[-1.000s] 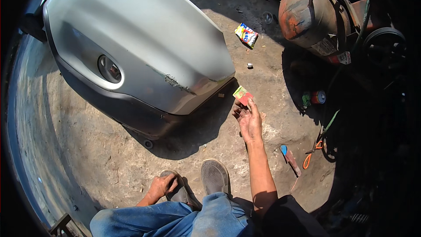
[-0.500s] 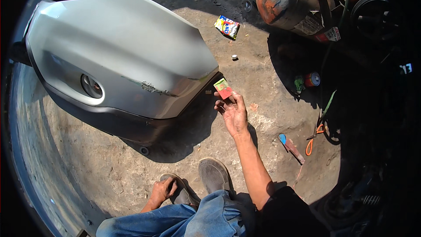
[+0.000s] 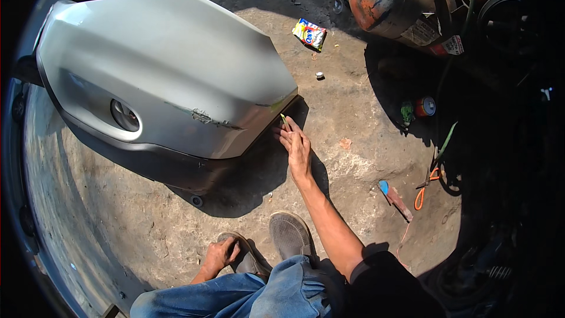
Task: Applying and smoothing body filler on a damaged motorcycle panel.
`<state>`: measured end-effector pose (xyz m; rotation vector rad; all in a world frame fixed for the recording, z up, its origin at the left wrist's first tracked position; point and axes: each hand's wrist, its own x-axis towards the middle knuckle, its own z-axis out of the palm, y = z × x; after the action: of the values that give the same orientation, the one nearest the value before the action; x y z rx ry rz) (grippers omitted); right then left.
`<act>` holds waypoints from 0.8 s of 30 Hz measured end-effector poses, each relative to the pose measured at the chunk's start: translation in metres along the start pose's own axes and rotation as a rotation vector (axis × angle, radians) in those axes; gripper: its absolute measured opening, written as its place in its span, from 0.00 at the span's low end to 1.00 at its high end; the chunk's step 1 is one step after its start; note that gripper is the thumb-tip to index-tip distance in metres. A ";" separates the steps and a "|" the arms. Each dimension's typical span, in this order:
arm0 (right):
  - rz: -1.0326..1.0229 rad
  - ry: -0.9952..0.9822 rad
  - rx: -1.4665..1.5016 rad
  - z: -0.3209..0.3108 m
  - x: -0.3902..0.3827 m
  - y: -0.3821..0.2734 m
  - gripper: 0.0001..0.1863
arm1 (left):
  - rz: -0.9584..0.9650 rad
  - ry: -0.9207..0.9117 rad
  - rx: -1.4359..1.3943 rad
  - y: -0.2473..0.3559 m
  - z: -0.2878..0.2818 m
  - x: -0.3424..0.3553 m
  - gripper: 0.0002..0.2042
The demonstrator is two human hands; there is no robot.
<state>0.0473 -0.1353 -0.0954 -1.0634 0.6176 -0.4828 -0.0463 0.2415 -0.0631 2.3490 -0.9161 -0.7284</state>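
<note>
In my right hand (image 3: 297, 146), a small flat card-like piece (image 3: 285, 122) is pinched and seen nearly edge-on as a thin yellow-green strip. That hand is close to the right lower corner of a silver car bumper (image 3: 159, 70); whether they touch I cannot tell. The bumper has a scraped, rough patch (image 3: 203, 116) and a yellow-green smear (image 3: 276, 105) near its right edge. A round fog light (image 3: 125, 115) sits in its lower left. My left hand (image 3: 220, 254) is curled closed beside my left shoe (image 3: 244, 259); what it holds, if anything, is hidden.
A colourful packet (image 3: 309, 34) and a small white cap (image 3: 319, 75) lie on the concrete. A rusty tank (image 3: 391, 3) stands at upper right, with a red can (image 3: 425, 106) below it. A blue-ended block (image 3: 395, 200) and orange-handled tool (image 3: 419, 198) lie at right.
My right hand has moved down and left toward the bumper's corner. The card-like piece has turned from its green-and-red face to its edge. My left hand keeps its place.
</note>
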 end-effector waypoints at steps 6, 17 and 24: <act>0.304 0.060 0.377 0.003 -0.006 -0.016 0.24 | -0.016 0.000 0.001 -0.003 0.001 -0.003 0.10; -0.044 0.086 -0.037 0.002 0.005 -0.006 0.20 | -0.008 0.005 0.013 -0.004 0.004 -0.003 0.11; -0.206 0.184 -0.638 0.022 0.002 -0.020 0.27 | 0.006 0.015 -0.029 -0.001 -0.001 -0.001 0.10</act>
<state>0.0618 -0.1308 -0.0701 -1.7118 0.8594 -0.5831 -0.0460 0.2428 -0.0631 2.3231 -0.8997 -0.7159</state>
